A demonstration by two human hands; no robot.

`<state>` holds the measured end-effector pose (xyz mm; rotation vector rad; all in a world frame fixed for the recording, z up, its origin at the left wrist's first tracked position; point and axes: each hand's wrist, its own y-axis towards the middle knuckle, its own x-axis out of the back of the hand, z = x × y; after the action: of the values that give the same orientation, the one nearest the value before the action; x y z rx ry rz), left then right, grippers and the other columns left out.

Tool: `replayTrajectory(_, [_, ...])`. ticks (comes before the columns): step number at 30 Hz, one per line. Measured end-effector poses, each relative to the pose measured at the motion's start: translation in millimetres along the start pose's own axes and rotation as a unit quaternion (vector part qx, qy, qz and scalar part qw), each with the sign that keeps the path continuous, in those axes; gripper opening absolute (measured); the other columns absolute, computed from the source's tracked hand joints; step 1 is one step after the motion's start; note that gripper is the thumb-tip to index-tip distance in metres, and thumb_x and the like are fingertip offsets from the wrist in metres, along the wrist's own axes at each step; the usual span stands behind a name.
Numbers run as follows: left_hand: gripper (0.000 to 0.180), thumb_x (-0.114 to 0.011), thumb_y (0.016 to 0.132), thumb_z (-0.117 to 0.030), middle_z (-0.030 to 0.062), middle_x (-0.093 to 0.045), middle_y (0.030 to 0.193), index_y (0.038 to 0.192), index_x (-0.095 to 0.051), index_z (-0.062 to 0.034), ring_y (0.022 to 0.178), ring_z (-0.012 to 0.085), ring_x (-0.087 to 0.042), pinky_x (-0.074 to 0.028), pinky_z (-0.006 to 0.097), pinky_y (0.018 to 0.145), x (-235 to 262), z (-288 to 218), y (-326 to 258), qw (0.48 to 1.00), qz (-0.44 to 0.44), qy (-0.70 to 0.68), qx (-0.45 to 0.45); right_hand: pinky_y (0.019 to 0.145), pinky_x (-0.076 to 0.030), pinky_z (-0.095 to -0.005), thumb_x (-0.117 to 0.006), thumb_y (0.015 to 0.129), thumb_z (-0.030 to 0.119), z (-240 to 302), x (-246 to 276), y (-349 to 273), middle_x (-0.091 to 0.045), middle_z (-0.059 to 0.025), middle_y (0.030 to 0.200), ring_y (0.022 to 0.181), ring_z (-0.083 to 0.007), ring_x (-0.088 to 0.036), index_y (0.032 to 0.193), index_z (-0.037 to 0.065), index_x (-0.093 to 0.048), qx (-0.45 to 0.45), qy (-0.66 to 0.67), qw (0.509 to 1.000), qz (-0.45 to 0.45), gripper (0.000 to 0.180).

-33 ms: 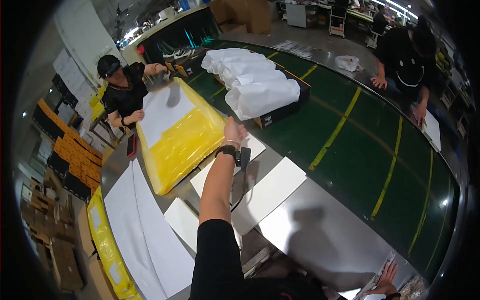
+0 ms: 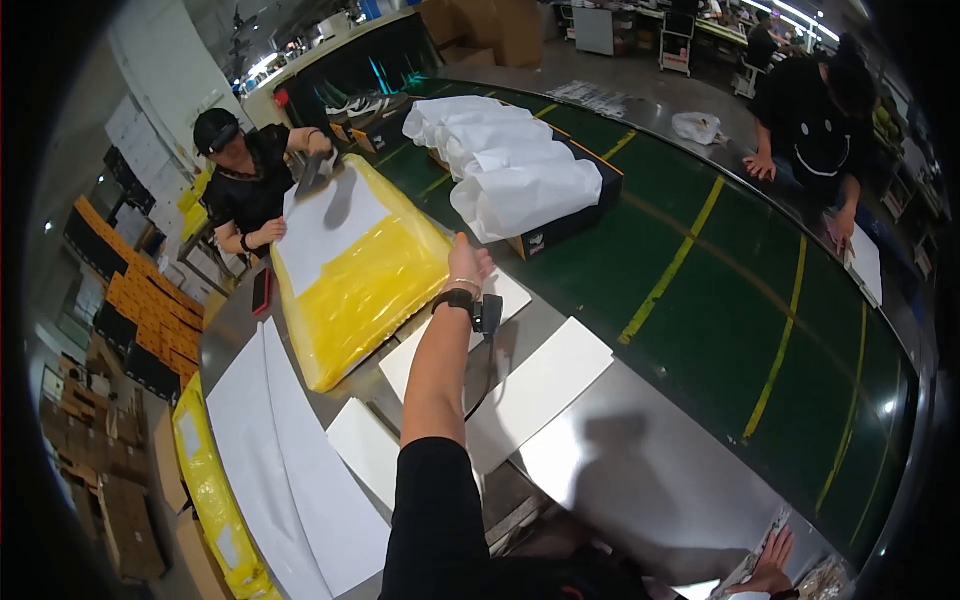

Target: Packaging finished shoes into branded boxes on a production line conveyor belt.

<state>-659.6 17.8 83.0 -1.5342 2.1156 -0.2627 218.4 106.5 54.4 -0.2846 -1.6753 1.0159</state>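
Note:
My left hand reaches forward with its fingers stretched, resting against the right corner of a stack wrapped in yellow plastic. A white sheet lies on top of the stack. On my wrist are a dark band and a small black device with a cable. White flat boards or sheets lie under and beside my left forearm. At the lower right, my right hand lies with fingers apart, beside clear plastic bags at the table edge.
Across the stack, a person holds a grey flat object over it. Shoe boxes topped with white tissue paper stand on the green conveyor belt. A large white sheet lies left; another person works far right.
The grey object in the other person's hand has shifted and shows more plainly above the white sheet. My hands stay almost in place.

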Motion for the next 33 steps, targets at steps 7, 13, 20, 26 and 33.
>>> replayTrajectory(7, [0.089,-0.029,0.084,-0.081,0.0137,-0.043,0.145,0.147,-0.034,-0.0187,0.131,0.0364,-0.040,-0.030,0.051,0.107,-12.5,5.7,59.4,0.992,0.052,-0.115,0.001,0.107,0.011,-0.0659,-0.080,0.029,0.081,2.5,-38.6,8.5,0.026,-0.0387,0.147,0.136,-0.0544,0.028,0.144,-0.010,0.018,-0.077,-0.364,0.910,-0.182,0.176])
replayTrajectory(13, [0.084,-0.024,0.087,-0.079,0.0089,-0.046,0.144,0.144,-0.039,-0.0197,0.130,0.0355,-0.044,-0.035,0.054,0.104,-25.8,6.4,66.4,0.973,0.145,-0.178,0.010,0.107,0.010,-0.0674,-0.079,0.029,0.081,23.0,-61.8,-1.6,0.022,-0.0404,0.147,0.136,-0.0567,0.024,0.144,-0.013,0.013,-0.104,-0.550,0.789,-0.253,0.175])
replayTrajectory(20, [0.066,-0.032,0.094,-0.067,0.0026,-0.053,0.139,0.139,-0.046,-0.0211,0.125,0.0307,-0.052,-0.043,0.053,0.101,-30.8,-2.3,74.6,0.968,0.130,-0.201,-0.075,0.108,0.004,-0.0696,-0.076,0.028,0.084,22.1,-30.2,-10.2,0.008,-0.0449,0.147,0.136,-0.0619,0.014,0.142,-0.018,-0.009,0.017,0.068,0.997,-0.036,0.168])
replayTrajectory(26, [0.067,-0.036,0.094,-0.067,0.0020,-0.052,0.139,0.139,-0.046,-0.0195,0.127,0.0293,-0.050,-0.044,0.049,0.102,-30.1,9.7,85.7,0.977,0.124,-0.156,-0.077,0.109,0.004,-0.0688,-0.074,0.030,0.086,30.3,-24.8,-8.5,0.007,-0.0439,0.148,0.136,-0.0616,0.013,0.143,-0.016,-0.012,0.025,0.098,0.994,-0.048,0.164])
replayTrajectory(33, [0.054,-0.041,0.096,-0.055,0.0013,-0.057,0.133,0.134,-0.051,-0.0180,0.118,0.0271,-0.056,-0.050,0.045,0.093,-29.2,15.6,86.6,0.978,0.116,-0.136,-0.106,0.111,0.005,-0.0649,-0.069,0.030,0.090,43.8,-19.5,-20.1,0.003,-0.0424,0.149,0.138,-0.0593,0.012,0.145,-0.013,-0.018,0.035,0.103,0.991,-0.078,0.162])
